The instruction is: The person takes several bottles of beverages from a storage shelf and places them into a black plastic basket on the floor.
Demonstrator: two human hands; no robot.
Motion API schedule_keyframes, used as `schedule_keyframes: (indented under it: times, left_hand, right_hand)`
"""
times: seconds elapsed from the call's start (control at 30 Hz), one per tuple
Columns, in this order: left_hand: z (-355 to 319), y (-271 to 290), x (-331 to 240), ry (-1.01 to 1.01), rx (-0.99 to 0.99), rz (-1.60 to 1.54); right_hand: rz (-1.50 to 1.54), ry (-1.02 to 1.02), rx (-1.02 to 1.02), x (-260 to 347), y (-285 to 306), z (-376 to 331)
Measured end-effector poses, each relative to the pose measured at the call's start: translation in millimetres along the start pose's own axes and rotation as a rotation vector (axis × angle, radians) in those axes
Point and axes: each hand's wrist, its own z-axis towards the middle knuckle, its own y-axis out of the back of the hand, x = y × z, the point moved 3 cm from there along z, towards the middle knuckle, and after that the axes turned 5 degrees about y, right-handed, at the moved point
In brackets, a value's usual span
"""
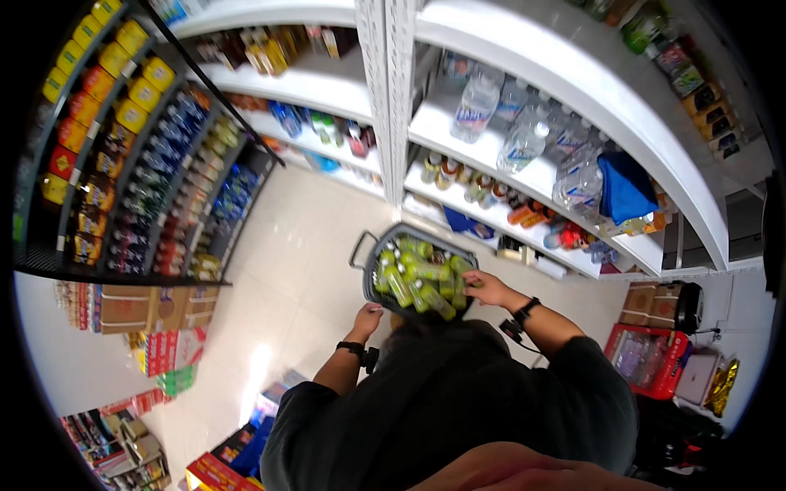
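A dark grey plastic basket (pixel 370 288) stands in front of my body, heaped with bottles of yellow-green drink (pixel 399 288). The bottles lie at different angles, several with white caps. My right hand (pixel 489 289) is at the basket's right side, its fingers curled around a green drink bottle (pixel 473 279) by the rim. By the near left corner of the basket is my left hand (pixel 368 318), just outside the rim; its fingers are too small and blurred to show whether they grip anything. One looped handle (pixel 359 250) sticks out at the basket's left.
White shelves (pixel 458 180) ahead carry large clear water bottles (pixel 524 146), smaller drinks and a blue cloth (pixel 626 186). A black sloped rack (pixel 123 164) of drinks stands left, above cardboard cartons (pixel 139 308). A red crate (pixel 647 358) is at right. Pale tiled floor (pixel 282 237) surrounds the basket.
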Motion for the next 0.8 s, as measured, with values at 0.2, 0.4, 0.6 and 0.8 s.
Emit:
schedule_keyframes:
  times: [0.2, 0.4, 0.6, 0.8]
  left_hand:
    - [-58, 39, -312, -0.573, 0.324, -0.126]
    - [-244, 40, -553, -1.241, 0.286, -0.111]
    - [-277, -7, -769, -1.568, 0.111, -0.058]
    - [-182, -17, -924, -1.259, -0.304, 0.014]
  right_hand:
    - [0.204, 0.493, -0.162, 184, 65, -97]
    - [0.077, 1.0, -0.332, 352, 154, -190]
    - [0.01, 1.165, -0.439, 487, 265, -204]
    - [0.153, 1.134, -0.575, 556, 396, -129]
